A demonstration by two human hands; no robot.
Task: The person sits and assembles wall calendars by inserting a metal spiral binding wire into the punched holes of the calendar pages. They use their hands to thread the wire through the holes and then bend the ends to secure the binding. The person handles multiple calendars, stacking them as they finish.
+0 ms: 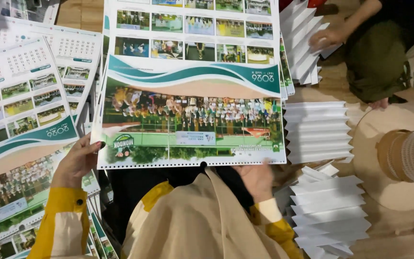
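**Holding a calendar sheet by its punched near edge**

Gripping the large printed calendar sheet (190,96) at its near edge, both hands sit at the bottom corners. The left hand (75,163) is clamped on the near-left corner, thumb on top of the paper and fingers beneath. The right hand (256,180) meets the near-right part of the same edge; it is blurred, so I cannot tell whether it is closed on the paper or only touching it.

The sheet lies flat in front of the person, its long axis running away from the body toward the top of the view. Its print is upside down from here, so its head points toward the person. The near edge carries a row of small punched holes with a half-round notch in the middle.

Room is tight on the left: a fanned stack of similar sheets (20,105) lies just beside the held one and partly under it. On the right, piles of white folded paper (317,132) lie just beside the sheet's right edge, with more of the same (329,211) near the right hand. A bare strip of wooden floor (398,230) shows further right. Another person's hand (329,37) rests on a further white pile (300,48) at the upper right, well apart from the held sheet's near edge.
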